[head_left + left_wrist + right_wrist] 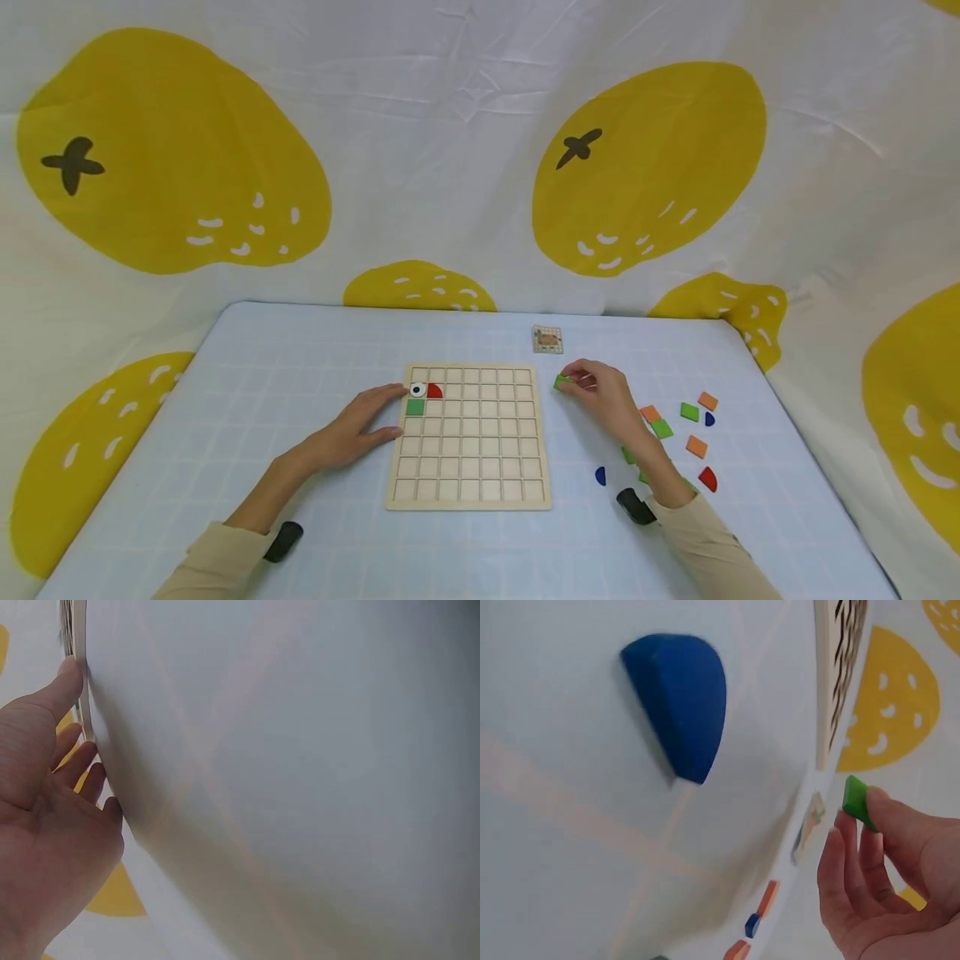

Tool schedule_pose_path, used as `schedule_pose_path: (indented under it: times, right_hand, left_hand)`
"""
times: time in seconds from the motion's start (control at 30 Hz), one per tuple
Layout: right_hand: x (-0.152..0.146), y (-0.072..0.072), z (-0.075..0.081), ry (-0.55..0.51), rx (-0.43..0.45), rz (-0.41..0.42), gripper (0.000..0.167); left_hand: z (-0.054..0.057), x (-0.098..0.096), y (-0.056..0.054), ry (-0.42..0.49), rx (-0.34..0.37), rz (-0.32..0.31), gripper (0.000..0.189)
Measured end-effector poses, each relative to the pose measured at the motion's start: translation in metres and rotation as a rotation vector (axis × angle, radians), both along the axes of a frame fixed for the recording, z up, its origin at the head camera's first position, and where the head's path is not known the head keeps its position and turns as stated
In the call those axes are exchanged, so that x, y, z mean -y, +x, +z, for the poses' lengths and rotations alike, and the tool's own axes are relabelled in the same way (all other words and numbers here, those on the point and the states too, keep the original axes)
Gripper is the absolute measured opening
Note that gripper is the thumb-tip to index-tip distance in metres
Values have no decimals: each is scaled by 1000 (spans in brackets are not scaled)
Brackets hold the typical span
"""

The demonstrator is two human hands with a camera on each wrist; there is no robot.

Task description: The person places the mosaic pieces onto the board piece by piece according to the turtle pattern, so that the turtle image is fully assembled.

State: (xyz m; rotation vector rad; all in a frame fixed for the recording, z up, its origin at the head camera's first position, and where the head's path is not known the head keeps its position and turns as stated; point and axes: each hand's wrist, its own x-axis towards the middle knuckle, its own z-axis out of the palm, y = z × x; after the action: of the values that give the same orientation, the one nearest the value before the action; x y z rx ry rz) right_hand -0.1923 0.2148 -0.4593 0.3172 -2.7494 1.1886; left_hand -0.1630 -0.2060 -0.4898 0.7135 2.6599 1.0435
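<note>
A pale wooden grid board (pixel 468 496) lies on the table. In its upper left cells sit a white round tile with a black dot (pixel 417 390), a red quarter-round tile (pixel 434 391) and a green square tile (pixel 415 407). My left hand (pixel 352 429) rests at the board's left edge, thumb and fingertips touching it, as the left wrist view also shows. Off the board's right side, my right hand (pixel 600 396) pinches a green square tile (pixel 856 799) between thumb and fingers, raised above the table.
Loose orange (pixel 697 447), green (pixel 689 411), blue (pixel 601 476) and red (pixel 708 478) pieces lie on the right, some partly hidden under my right forearm. A small stack of picture cards (pixel 548 340) lies behind the board. A patterned cloth (pixel 435 167) hangs at the table's back edge.
</note>
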Motion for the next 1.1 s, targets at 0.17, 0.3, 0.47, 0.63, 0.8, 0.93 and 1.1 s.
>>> schedule_pose_path:
  times: [0.17,0.3,0.47,0.63,0.8,0.93,1.1]
  right_hand:
    - [15,-3,3,-23,1,21,15]
    - [27,-6,4,-45,5,45,15]
    - [42,-8,6,-77,39,80,14]
    - [57,-8,6,-81,53,101,14]
    - [73,-8,8,-100,58,149,15]
    - [84,-7,7,-126,54,202,16]
    - [99,-6,5,-137,40,253,17]
  left_hand:
    - [0,-1,0,4,-17,-6,66]
    - [1,-1,1,6,-21,-3,65]
    - [2,0,1,10,-13,0,65]
    - [2,0,2,11,-4,2,66]
    - [2,1,2,15,-2,4,65]
    - [2,1,2,12,0,2,65]
    - [0,1,0,15,6,-1,66]
